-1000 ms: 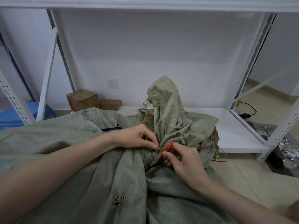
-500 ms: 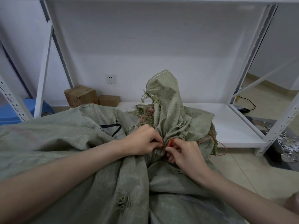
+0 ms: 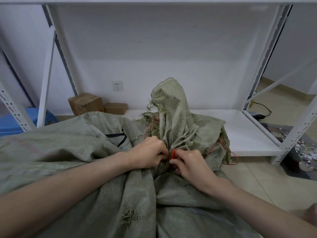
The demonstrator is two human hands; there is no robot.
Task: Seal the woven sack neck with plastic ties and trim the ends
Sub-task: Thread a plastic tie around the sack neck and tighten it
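A large grey-green woven sack fills the lower half of the view, worn and torn in places. Its gathered neck stands upright in the middle, with frayed edges. A thin red plastic tie sticks up at the base of the neck, between my two hands. My left hand presses against the neck from the left, fingers curled and pinching at the tie. My right hand pinches the tie from the right. The rest of the tie is hidden by fingers and cloth. A black strap lies on the sack.
A white metal rack surrounds the sack, with a low shelf behind it and slanted posts at left and right. Two cardboard boxes sit by the wall. A blue stool is at far left. Tiled floor and debris lie right.
My hands have closed in on each other at the neck. The red tie now stands more upright between my fingers. The view has shifted slightly downward.
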